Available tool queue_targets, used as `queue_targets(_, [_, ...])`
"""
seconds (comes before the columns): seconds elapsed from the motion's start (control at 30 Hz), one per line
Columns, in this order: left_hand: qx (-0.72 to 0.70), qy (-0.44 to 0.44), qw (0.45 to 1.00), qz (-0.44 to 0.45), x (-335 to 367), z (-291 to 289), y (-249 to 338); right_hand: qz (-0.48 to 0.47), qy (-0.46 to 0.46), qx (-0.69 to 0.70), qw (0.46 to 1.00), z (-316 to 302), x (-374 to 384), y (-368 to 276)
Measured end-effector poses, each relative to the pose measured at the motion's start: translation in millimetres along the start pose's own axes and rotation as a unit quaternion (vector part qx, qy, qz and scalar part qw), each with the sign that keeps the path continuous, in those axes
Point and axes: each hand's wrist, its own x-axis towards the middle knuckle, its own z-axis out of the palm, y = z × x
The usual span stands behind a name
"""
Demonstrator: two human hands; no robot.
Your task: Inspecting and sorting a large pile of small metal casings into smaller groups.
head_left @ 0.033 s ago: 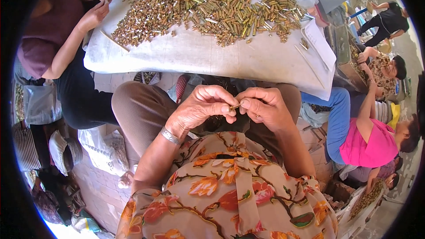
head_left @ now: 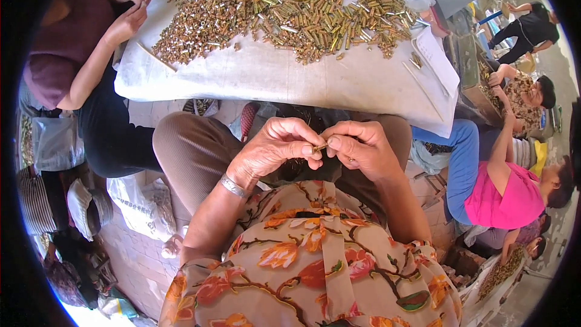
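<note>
Above my lap, my left hand (head_left: 281, 148) pinches a small brass-coloured metal piece (head_left: 319, 148) between thumb and forefinger. My right hand (head_left: 361, 146) meets it from the other side, thumb and forefinger closed on the piece's other end. Fingertips cover most of the piece, so its exact kind cannot be made out. On the table beyond lies a heap of gold-coloured metal sleeves (head_left: 339, 15), long and thin. Small coppery nut-like pieces (head_left: 196, 30) are heaped at its left side.
The table (head_left: 272, 79) has a pale cover; a thin stick (head_left: 156, 56) and a paper sheet (head_left: 437, 60) lie on it. A co-worker's hands (head_left: 130, 15) are at the left edge. Another person in pink (head_left: 505, 197) sits at right. A white bag (head_left: 142, 206) stands on the floor.
</note>
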Motion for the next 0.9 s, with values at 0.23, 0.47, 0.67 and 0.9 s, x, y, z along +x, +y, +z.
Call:
queue_targets(0.23, [-0.007,0.046,0.998,0.034,4.4,-4.3,-11.1,-0.059,0.030,-0.052,0.996,7.7,1.9,0.2])
queue_targets(0.47, [-0.095,0.015,0.995,0.025,5.6,-14.4,-25.4,0.016,0.051,0.046,0.998,8.2,4.1,9.5])
queue_targets(0.67, [-0.128,-0.005,0.992,-0.023,11.1,-22.6,-26.6,0.012,0.034,0.027,0.999,11.5,13.1,8.4])
queue_targets(0.9, [0.006,0.139,0.990,-0.021,24.0,-10.2,4.7,0.041,-0.040,0.314,0.948,-9.4,30.4,36.4])
